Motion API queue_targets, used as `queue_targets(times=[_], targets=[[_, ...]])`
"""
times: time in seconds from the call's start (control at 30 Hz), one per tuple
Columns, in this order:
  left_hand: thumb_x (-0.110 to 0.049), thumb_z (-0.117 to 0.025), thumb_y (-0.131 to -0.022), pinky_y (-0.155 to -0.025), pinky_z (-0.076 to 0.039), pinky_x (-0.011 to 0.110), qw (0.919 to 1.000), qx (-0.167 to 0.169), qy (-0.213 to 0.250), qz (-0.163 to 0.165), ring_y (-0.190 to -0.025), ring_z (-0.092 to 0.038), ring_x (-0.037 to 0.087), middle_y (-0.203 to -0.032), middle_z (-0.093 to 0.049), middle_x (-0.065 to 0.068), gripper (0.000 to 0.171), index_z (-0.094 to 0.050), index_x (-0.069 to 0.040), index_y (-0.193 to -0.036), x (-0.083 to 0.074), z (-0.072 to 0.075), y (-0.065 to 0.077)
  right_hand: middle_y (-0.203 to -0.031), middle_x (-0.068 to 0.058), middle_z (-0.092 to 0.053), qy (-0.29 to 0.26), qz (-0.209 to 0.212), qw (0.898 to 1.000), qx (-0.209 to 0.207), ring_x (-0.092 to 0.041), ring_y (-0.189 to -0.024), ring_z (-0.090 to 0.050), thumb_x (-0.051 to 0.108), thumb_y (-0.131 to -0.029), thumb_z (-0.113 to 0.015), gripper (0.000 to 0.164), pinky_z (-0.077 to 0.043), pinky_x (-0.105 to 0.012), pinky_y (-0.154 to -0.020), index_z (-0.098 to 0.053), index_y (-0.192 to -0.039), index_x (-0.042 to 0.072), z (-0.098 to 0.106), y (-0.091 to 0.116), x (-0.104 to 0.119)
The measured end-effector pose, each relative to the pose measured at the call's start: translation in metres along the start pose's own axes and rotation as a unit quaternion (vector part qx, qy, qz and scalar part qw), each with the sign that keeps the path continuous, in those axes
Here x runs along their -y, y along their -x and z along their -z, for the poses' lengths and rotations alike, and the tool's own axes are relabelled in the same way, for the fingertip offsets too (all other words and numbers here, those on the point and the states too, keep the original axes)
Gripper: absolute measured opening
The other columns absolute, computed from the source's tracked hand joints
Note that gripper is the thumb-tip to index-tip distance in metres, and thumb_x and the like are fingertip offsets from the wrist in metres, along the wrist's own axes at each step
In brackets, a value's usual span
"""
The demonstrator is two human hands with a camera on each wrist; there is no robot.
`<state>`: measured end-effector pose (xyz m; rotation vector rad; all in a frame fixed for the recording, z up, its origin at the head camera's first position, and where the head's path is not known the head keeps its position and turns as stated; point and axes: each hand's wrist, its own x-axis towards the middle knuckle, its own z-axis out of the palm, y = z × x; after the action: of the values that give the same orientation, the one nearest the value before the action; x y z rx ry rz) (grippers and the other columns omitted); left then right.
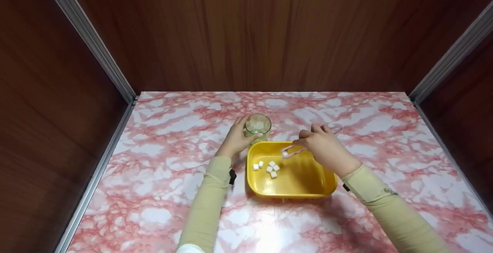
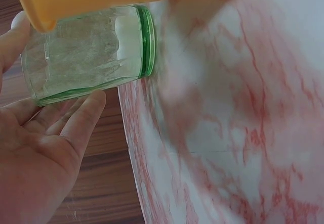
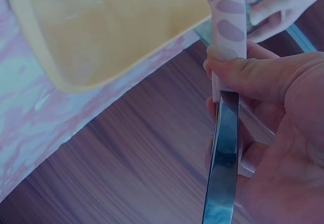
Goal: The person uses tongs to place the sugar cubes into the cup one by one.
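Note:
In the head view my left hand holds a green-tinted drinking glass, thumb on one side and fingers on the other. The glass stands upright on the table, with something white at its bottom. My right hand pinches tongs with pink arms and a metal bend. A small white cube sits between the tong tips, over the yellow basin. Several more white cubes lie on the basin's floor, toward its left side.
The basin stands just in front of the glass on a red-and-white marbled table. Brown wood-grain panels rise behind and at both sides, with metal rails at the corners.

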<state>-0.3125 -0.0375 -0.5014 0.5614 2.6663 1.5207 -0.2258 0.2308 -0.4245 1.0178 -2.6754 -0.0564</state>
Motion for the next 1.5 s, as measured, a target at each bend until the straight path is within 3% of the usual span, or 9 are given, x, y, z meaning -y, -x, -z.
queue_targets(times=[0.37, 0.8, 1.17, 1.5], targets=[[-0.02, -0.074, -0.085, -0.098, -0.045, 0.034, 0.9999, 0.0, -0.006, -0.008, -0.122, -0.048, 0.035, -0.145, -0.036, 0.014, 0.077, -0.031, -0.003, -0.148, 0.001, 0.001, 0.0, -0.091, -0.001, -0.059, -0.01, -0.026, 1.0, 0.007, -0.029, -0.083, -0.043, -0.013, -0.079, -0.069, 0.044, -0.037, -0.043, -0.07, -0.075, -0.105, 0.021, 0.011, -0.002, -0.005], [-0.019, -0.073, -0.086, -0.098, -0.044, 0.031, 1.0, 0.001, -0.004, -0.002, -0.123, -0.047, 0.033, -0.147, -0.035, 0.014, 0.078, -0.029, -0.004, -0.149, -0.001, 0.0, 0.001, -0.096, -0.001, -0.061, -0.011, -0.038, 0.999, 0.023, -0.028, -0.083, -0.044, -0.011, -0.082, -0.067, 0.041, -0.035, -0.043, -0.07, -0.074, -0.108, 0.02, 0.016, -0.008, -0.01], [-0.02, -0.073, -0.086, -0.099, -0.043, 0.033, 0.9999, -0.003, -0.015, -0.006, -0.123, -0.047, 0.032, -0.147, -0.035, 0.013, 0.077, -0.031, -0.006, -0.149, 0.001, 0.002, 0.002, -0.097, -0.002, -0.063, -0.004, -0.036, 0.999, 0.0, -0.027, -0.078, -0.043, -0.008, -0.082, -0.069, 0.038, -0.033, -0.039, -0.066, -0.074, -0.108, 0.019, 0.019, -0.02, -0.009], [-0.023, -0.073, -0.087, -0.102, -0.041, 0.031, 0.9999, 0.004, -0.012, -0.003, -0.125, -0.046, 0.031, -0.146, -0.035, 0.014, 0.077, -0.03, -0.004, -0.148, 0.0, 0.001, 0.001, -0.1, -0.003, -0.063, -0.024, -0.053, 0.998, 0.002, -0.029, -0.085, -0.047, -0.008, -0.08, -0.071, 0.042, -0.039, -0.044, -0.073, -0.073, -0.111, 0.02, 0.02, -0.032, -0.013]])
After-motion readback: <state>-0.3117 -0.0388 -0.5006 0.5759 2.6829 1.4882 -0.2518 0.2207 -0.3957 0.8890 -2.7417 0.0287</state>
